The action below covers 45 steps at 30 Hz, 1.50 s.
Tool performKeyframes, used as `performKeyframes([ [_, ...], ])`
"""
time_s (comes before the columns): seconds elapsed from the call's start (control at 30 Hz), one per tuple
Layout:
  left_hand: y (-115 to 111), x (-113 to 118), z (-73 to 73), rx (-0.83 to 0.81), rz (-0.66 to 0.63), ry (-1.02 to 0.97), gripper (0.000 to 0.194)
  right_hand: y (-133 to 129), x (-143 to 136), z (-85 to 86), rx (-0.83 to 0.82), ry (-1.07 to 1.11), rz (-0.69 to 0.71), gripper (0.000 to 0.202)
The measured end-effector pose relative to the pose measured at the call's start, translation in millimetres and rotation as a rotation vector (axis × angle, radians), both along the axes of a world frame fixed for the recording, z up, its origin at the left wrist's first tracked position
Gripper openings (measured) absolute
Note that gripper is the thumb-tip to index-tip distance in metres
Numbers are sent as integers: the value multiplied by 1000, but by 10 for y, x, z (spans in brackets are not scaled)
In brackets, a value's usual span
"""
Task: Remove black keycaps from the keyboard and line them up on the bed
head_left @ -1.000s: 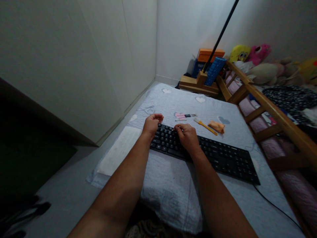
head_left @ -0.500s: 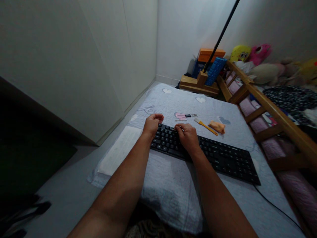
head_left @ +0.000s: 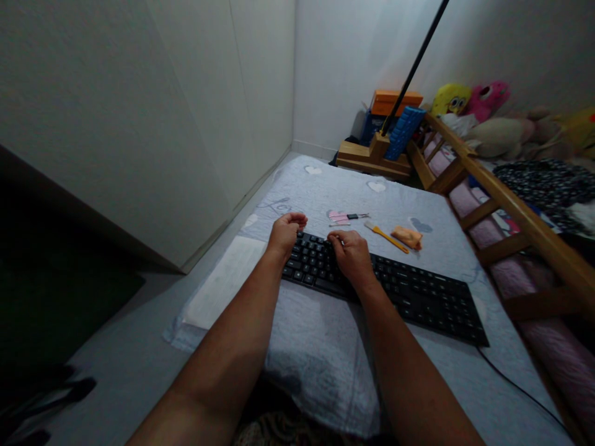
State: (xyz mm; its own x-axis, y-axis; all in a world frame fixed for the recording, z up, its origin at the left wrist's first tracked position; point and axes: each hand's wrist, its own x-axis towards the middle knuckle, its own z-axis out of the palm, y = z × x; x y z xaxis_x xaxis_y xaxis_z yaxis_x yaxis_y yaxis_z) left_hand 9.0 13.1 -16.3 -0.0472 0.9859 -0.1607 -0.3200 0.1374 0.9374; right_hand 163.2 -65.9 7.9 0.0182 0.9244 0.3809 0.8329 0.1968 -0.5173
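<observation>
A black keyboard (head_left: 427, 297) lies across the cloth-covered surface, its cable running off to the lower right. At its far left corner is my left hand (head_left: 284, 235), fingers curved round the edge with the thumb close to the top keys. My right hand (head_left: 354, 257) rests over the left half of the keys, thumb and fingertips pinched together. Whatever is between those fingertips is too small to make out. Beyond the keyboard lie a thin tool with a black grip (head_left: 356, 217), a cotton swab (head_left: 339, 224), a yellow-handled brush (head_left: 390, 239) and a crumpled orange cloth (head_left: 408, 236).
A pale flat sheet (head_left: 223, 288) lies left of the keyboard on the heart-patterned cloth (head_left: 320, 347). Tall light cabinet doors (head_left: 209, 124) stand at left. Along the right runs a wooden bed rail (head_left: 525, 217). A wooden stand with a black pole (head_left: 376, 152) is at the back.
</observation>
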Motion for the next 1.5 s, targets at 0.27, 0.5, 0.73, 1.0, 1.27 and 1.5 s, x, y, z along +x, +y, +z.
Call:
performKeyframes([
  [0.27,-10,-1,12,11,-3,10,31,-32,-21,35,-15,-35,26,22],
  [0.5,-10,3,17,1,2,21,30,-12,-7,3,-11,-26,16,23],
  [0.73,1,4,2,12,-2,26,31,-13,-19,21,-16,-27,10,23],
  [1.0,-3,5,1,14,0,22,30,-7,-24,31,-30,-19,-21,22],
  [1.27,-3,9,2,11,1,30,31,3,-21,22,-27,-14,-7,22],
  [1.5,-7,4,9,17,1,37,31,-26,-42,65,-35,-46,-3,21],
])
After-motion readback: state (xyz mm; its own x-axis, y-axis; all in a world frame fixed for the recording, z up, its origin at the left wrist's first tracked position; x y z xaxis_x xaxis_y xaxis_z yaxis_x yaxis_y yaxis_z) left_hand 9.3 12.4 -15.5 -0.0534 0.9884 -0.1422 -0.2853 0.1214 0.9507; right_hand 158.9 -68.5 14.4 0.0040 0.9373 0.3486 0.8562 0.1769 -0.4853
